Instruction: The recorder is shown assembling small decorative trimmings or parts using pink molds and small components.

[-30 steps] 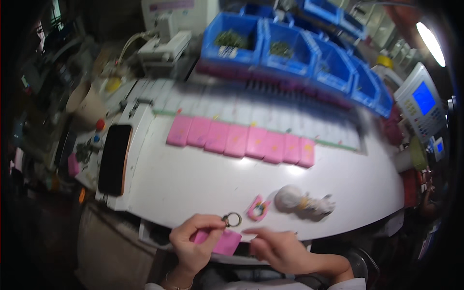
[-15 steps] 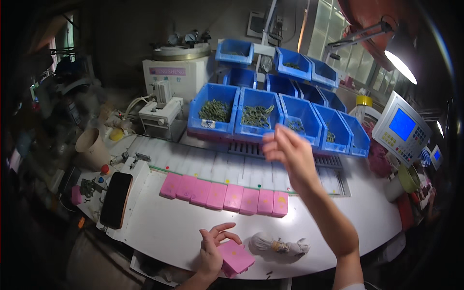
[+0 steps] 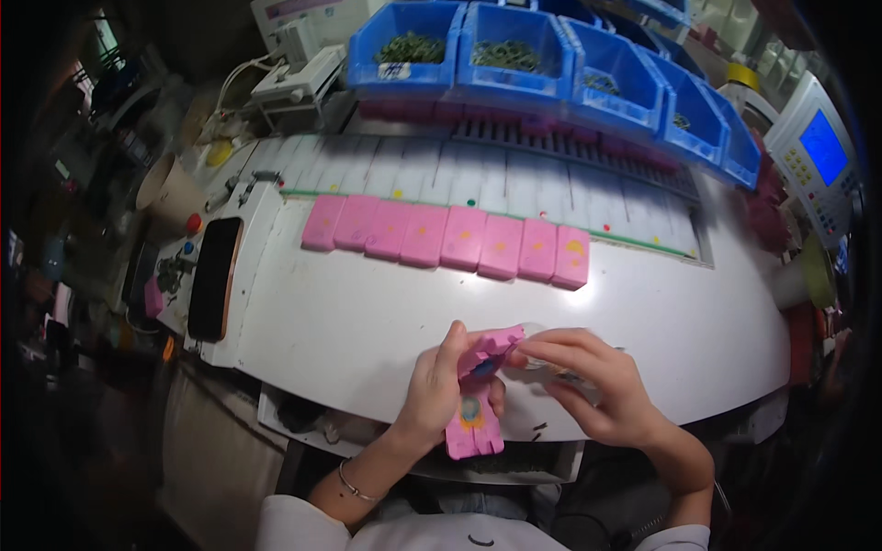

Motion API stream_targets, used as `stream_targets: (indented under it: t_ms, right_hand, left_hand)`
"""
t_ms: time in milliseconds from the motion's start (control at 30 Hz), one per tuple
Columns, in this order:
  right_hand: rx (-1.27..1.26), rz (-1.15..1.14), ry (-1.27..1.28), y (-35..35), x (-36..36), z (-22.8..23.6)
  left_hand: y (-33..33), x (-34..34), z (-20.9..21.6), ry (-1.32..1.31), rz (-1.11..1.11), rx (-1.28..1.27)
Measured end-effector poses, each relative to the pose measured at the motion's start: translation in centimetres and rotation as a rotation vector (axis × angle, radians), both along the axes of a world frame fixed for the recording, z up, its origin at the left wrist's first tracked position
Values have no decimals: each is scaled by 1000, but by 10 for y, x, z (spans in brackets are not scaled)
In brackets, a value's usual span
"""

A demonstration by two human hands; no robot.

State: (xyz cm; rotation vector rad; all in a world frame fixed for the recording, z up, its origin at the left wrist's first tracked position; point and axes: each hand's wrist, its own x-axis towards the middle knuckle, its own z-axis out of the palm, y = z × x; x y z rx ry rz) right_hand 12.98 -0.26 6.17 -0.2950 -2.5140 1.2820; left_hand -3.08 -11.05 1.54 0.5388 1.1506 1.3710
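My left hand [image 3: 432, 390] grips a pink rubber mold [image 3: 473, 441] over the table's front edge. The mold is spread into two halves, with blue and yellow marks on the inner faces; my left thumb lies along the upper half. At that half's right edge, my right hand [image 3: 593, 381] has its bent fingertips closed on the mold. Whether something small is also between those fingers cannot be seen. A pale bundle [image 3: 537, 364] is mostly hidden behind my right hand. Farther off, several closed pink molds [image 3: 464, 237] stand side by side in a row.
Blue bins [image 3: 514, 78] with small greenish pieces stand at the back. Before them lies a white lined panel [image 3: 432, 170]. A phone [image 3: 216, 280] rests at the left, near a beige cup [image 3: 170, 188]. At right is a control panel with a blue screen [image 3: 823, 147]. Dark bits [image 3: 539, 428] lie near the table's edge.
My right hand has come down from in front of the bins to the mold. The mold, closed before in my left hand, is now opened out. The view has tilted downward.
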Motion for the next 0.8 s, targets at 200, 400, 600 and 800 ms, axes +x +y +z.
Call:
stream_targets:
  t_ms: [200,400,600,800]
  right_hand:
    - [606,-72,-343,-18,18,-34]
    - [527,-113,-133,-35,14,-9]
    - [528,-195,66,-35,-14,-15]
    - [381,-168,1,-34,-12,-5]
  left_hand:
    - [-8,-2,-5,-189,191,-53]
    - [-15,-14,-22,-321,241,-14]
    - [-15,6,5,-11,185,-9]
    - [-18,1,0,58,181,31]
